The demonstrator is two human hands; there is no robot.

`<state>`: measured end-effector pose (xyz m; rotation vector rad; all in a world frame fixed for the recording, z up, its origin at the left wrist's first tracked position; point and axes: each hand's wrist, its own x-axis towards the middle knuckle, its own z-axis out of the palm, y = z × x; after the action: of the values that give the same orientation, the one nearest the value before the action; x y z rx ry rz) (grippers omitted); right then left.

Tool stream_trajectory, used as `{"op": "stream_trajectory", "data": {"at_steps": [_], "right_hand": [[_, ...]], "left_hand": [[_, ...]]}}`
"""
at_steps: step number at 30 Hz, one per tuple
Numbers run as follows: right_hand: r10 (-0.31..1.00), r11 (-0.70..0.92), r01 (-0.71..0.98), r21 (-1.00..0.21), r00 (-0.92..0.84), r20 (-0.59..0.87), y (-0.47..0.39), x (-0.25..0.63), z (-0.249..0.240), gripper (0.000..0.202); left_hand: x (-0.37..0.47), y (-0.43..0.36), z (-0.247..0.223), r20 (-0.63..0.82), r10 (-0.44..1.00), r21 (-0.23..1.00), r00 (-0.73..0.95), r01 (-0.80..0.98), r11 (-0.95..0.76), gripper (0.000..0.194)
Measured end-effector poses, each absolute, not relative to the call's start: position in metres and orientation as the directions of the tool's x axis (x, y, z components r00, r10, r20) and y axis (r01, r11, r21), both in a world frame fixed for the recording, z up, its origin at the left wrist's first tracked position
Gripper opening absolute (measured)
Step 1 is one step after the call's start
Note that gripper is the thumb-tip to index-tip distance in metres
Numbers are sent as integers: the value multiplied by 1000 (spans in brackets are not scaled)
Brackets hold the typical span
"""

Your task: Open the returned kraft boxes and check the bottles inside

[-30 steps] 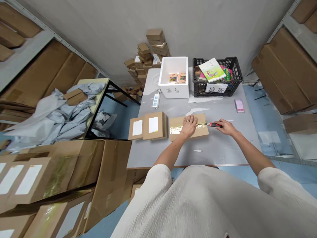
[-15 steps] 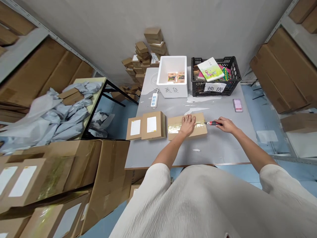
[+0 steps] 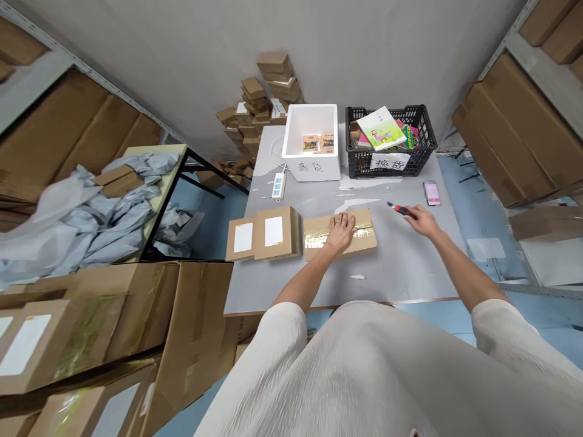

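My left hand [image 3: 341, 232] lies flat on top of a taped cardboard box [image 3: 314, 233], its fingers stretched over the shiny tape [image 3: 363, 232]. Closed around a red and black utility knife [image 3: 402, 210] is my right hand [image 3: 421, 221]. The knife's tip points left and is apart from the box, over the grey table [image 3: 401, 273]. Left of the taped box are two cardboard boxes with white labels, a larger box [image 3: 291, 233] and a smaller box [image 3: 234, 240].
At the table's back stand a white foam box [image 3: 317, 173] and a black crate [image 3: 389, 170] holding books [image 3: 382, 128]. A power strip [image 3: 279, 185] lies at left, a phone [image 3: 432, 193] at right. Large cartons [image 3: 195, 340] crowd the lower left; grey bags [image 3: 122, 212] cover a side table.
My right hand has moved the utility knife away from the box's right end, up and to the right. My left hand stays on the box. The whole view has shifted slightly.
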<state>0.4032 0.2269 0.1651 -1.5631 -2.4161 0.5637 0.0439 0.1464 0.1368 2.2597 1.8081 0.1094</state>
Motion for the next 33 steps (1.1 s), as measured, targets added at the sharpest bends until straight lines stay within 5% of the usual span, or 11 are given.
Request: {"op": "stream_trajectory", "data": {"at_steps": [5, 12, 21, 33], "right_hand": [[869, 430, 759, -489, -495, -3, 236, 405, 177, 52], [910, 266, 698, -665, -410, -66, 211, 333, 153, 46], [936, 121, 611, -783, -333, -115, 172, 300, 138, 42], [953, -30, 572, -820, -230, -195, 131, 326, 149, 42]], "left_hand": [[48, 145, 137, -104, 971, 243, 216, 952, -185, 59], [24, 120, 144, -47, 977, 324, 210, 928, -184, 65], [-60, 25, 119, -28, 952, 635, -306, 730, 253, 62], [-50, 20, 104, -58, 980, 690, -193, 702, 179, 78]]}}
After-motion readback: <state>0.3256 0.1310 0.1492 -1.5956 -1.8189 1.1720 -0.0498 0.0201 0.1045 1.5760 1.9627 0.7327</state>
